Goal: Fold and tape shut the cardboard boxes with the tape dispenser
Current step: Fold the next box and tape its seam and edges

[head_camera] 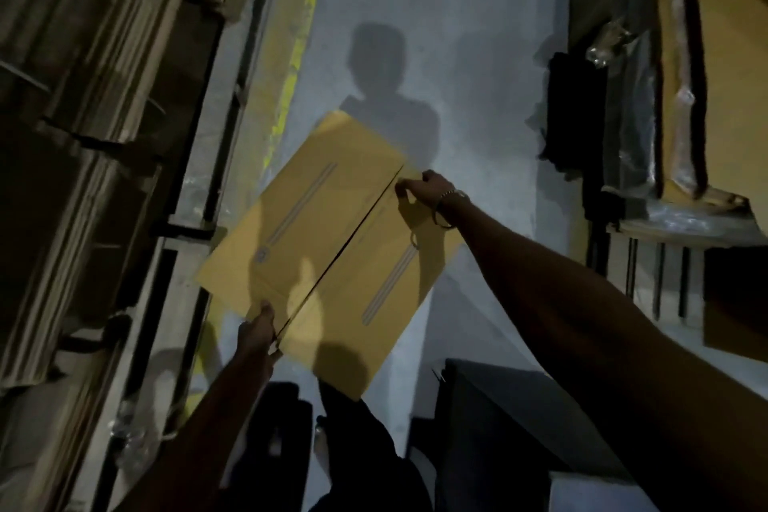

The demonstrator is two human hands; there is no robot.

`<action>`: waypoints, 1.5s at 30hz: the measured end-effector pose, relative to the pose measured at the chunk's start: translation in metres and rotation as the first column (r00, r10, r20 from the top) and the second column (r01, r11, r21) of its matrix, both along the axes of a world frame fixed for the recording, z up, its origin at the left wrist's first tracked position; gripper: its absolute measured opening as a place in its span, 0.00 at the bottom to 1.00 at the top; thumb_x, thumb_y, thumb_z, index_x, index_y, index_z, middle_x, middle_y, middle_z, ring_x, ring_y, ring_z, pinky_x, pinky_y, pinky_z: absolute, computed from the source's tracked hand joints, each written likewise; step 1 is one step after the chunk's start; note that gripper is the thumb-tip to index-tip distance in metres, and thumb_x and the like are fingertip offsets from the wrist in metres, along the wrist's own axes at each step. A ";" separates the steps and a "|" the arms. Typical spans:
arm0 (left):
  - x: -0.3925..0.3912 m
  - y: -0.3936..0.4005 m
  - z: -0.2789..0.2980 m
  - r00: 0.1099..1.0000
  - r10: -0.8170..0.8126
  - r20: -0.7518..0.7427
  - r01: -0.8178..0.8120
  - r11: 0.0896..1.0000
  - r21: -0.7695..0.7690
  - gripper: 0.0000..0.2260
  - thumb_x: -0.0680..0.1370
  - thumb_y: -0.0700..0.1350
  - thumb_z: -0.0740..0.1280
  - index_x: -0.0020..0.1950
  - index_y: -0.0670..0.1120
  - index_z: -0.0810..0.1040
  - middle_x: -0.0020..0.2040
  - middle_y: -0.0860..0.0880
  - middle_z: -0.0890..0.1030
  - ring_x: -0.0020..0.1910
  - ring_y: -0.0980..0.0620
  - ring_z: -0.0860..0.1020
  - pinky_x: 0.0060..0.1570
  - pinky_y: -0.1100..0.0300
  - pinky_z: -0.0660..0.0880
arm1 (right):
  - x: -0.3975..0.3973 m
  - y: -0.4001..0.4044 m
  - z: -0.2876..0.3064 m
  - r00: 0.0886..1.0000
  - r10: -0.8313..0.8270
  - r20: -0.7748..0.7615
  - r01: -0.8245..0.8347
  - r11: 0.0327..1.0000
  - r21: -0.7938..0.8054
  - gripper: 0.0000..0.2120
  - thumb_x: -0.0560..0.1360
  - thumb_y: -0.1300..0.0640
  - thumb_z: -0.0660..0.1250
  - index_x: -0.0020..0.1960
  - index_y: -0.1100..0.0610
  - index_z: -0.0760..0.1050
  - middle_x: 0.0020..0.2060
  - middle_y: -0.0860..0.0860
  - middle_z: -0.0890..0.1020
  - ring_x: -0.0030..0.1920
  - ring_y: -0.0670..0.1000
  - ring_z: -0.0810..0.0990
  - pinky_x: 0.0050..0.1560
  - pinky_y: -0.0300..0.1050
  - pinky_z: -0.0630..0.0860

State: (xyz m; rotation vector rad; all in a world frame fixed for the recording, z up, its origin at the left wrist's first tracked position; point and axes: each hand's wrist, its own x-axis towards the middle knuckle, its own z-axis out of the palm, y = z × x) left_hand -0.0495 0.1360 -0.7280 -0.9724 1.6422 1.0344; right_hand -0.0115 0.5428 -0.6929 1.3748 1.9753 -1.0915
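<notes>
1 flat yellow-brown cardboard box is seen, held out above the pale grey concrete floor, roughly in the middle of the view and tilted on a diagonal. Its upper face is made of 2 flaps that meet along 1 dark seam running from the near left end to the far right end. 2 pale printed stripes are carried on it, 1 per flap, and the surface is smooth and matt.

2 bare hands are counted. The near end of the seam is gripped by the left hand, with the thumb laid on top of the flap and the other fingers hidden beneath the edge. The far end of the seam is pinched by the right hand, its fingers curled down onto the card; 1 beaded bracelet is worn at that wrist. The hands are set well apart, 1 at each end of the box.

Stacks of ribbed brown flattened cardboard are ranged along the left. On the right, 1 worktable is loaded with cardboard sheets and crinkled, glossy plastic wrap. 1 person's shadow is cast on the floor beyond the box.
</notes>
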 end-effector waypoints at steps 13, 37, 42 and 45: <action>-0.029 0.101 0.183 0.847 -0.287 -0.448 0.360 0.929 0.087 0.29 0.86 0.52 0.65 0.83 0.45 0.59 0.78 0.46 0.69 0.72 0.39 0.72 0.65 0.40 0.73 | 0.174 -0.020 0.226 0.777 -0.491 -0.395 0.605 0.755 0.253 0.49 0.68 0.19 0.61 0.74 0.53 0.72 0.71 0.57 0.77 0.69 0.63 0.75 0.67 0.63 0.75; 0.522 0.272 0.348 -0.046 -0.568 -0.822 0.935 -0.314 0.165 0.27 0.82 0.56 0.70 0.76 0.43 0.72 0.69 0.44 0.78 0.64 0.40 0.78 0.57 0.49 0.76 | 0.718 -0.414 0.375 -0.449 -0.689 -0.569 0.683 -0.675 0.279 0.51 0.61 0.17 0.65 0.70 0.53 0.73 0.67 0.59 0.77 0.65 0.66 0.76 0.63 0.67 0.75; 0.637 0.233 0.324 -0.232 -0.518 -0.823 0.868 -0.492 0.065 0.29 0.76 0.64 0.70 0.72 0.51 0.76 0.63 0.46 0.82 0.59 0.39 0.81 0.58 0.39 0.81 | 0.787 -0.486 0.357 -0.561 -0.604 -0.565 0.580 -0.775 0.252 0.35 0.70 0.31 0.74 0.61 0.59 0.78 0.65 0.63 0.79 0.64 0.67 0.77 0.63 0.63 0.75; 0.682 0.209 0.305 -0.360 -0.448 -0.818 0.836 -0.543 -0.071 0.27 0.79 0.64 0.68 0.72 0.50 0.74 0.65 0.44 0.80 0.62 0.37 0.80 0.59 0.37 0.79 | 0.828 -0.514 0.326 -0.628 -0.625 -0.464 0.610 -0.765 0.206 0.51 0.63 0.23 0.72 0.72 0.58 0.73 0.70 0.61 0.76 0.68 0.66 0.75 0.66 0.64 0.74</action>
